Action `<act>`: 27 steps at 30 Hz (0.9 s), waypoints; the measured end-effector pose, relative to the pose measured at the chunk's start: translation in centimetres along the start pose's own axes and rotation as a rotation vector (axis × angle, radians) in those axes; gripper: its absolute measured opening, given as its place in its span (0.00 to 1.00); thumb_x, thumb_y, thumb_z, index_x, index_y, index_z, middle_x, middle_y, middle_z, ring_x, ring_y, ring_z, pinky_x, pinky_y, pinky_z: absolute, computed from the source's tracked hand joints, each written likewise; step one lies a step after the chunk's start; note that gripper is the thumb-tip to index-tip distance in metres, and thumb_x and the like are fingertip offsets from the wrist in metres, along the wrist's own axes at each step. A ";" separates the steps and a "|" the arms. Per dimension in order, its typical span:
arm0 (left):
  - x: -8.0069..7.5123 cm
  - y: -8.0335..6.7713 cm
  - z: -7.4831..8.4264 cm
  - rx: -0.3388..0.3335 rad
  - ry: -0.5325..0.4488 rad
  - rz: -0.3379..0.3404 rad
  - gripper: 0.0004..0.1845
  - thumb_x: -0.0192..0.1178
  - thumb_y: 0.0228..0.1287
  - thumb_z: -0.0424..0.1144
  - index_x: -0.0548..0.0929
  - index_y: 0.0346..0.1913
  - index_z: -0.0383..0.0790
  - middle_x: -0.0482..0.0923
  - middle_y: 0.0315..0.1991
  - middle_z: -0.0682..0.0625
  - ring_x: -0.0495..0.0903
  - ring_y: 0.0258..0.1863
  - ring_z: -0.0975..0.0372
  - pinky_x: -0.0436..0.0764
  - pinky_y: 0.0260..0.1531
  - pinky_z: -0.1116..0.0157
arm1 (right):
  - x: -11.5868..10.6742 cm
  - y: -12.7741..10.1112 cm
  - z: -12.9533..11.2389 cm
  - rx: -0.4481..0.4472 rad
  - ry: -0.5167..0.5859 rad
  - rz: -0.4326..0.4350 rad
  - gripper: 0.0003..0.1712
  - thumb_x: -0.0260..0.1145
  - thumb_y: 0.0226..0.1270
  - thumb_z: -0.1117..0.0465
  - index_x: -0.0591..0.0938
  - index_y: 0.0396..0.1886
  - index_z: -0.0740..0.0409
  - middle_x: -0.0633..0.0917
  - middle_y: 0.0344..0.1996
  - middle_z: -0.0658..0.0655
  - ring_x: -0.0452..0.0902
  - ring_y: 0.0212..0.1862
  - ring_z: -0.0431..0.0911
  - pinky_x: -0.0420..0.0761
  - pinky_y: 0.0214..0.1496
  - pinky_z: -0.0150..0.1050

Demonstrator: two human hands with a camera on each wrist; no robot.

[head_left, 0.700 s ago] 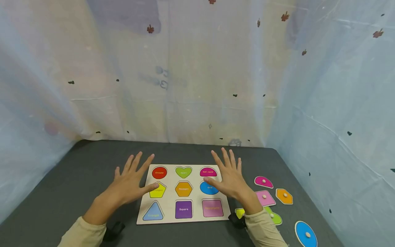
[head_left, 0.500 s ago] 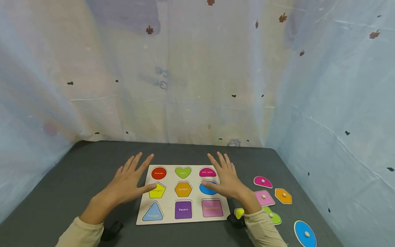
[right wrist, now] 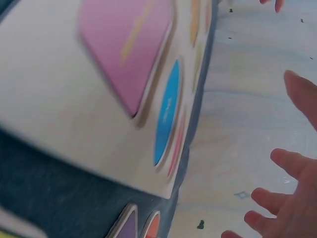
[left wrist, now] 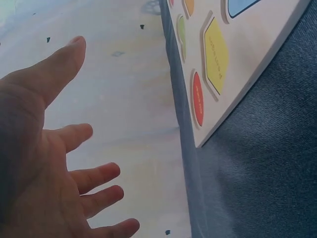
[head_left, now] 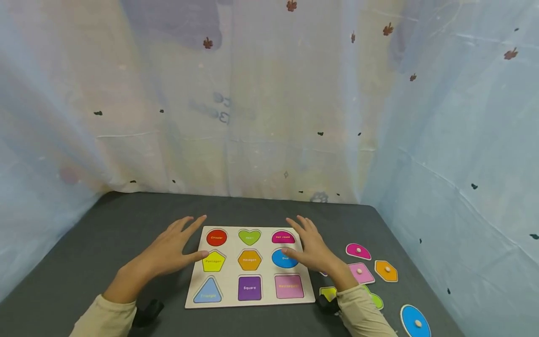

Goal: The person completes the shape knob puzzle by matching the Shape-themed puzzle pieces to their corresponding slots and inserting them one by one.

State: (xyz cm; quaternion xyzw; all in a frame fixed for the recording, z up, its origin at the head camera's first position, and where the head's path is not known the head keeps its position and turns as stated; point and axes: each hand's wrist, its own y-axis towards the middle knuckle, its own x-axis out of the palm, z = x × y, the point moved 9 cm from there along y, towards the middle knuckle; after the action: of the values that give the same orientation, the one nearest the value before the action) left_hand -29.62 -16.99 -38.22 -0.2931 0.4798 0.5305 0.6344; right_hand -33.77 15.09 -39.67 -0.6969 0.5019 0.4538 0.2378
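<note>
A wooden shape board [head_left: 229,299] lies on the dark grey table, its nine coloured, labelled hollows bare. My left hand [head_left: 170,250] hovers over the board's left edge, fingers spread and holding nothing; the left wrist view shows its palm [left wrist: 44,163] beside the board [left wrist: 257,54]. My right hand [head_left: 309,248] hovers over the board's right edge by the blue oval hollow [head_left: 283,259], fingers relaxed and empty. Its fingers [right wrist: 292,198] show above the board [right wrist: 74,109] in the right wrist view.
Loose knobbed pieces lie right of the board: a magenta half round [head_left: 358,251], a pink square [head_left: 361,272], an orange hexagon [head_left: 386,270], a yellow piece [head_left: 327,293], a green piece [head_left: 376,301] and a blue oval [head_left: 416,322]. Sheer curtains close in the table.
Both hands have sunk lower toward the board and their fingers have relaxed from a wide spread. The right hand drew slightly nearer to me.
</note>
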 end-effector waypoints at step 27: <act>4.5 -0.2 -2.7 -0.070 -0.061 -0.338 0.57 0.81 0.45 0.53 0.62 0.78 0.44 0.61 0.72 0.30 0.65 0.67 0.36 0.69 0.60 0.30 | -0.9 0.4 5.1 0.081 0.056 -0.107 0.37 0.67 0.69 0.45 0.72 0.72 0.57 0.71 0.71 0.68 0.65 0.73 0.67 0.70 0.69 0.67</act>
State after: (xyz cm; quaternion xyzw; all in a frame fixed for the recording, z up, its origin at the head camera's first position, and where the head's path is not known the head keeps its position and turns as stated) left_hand -30.35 -17.63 -43.32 -0.3751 0.3854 0.4412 0.7184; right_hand -36.22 19.40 -41.32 -0.7251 0.4882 0.4001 0.2754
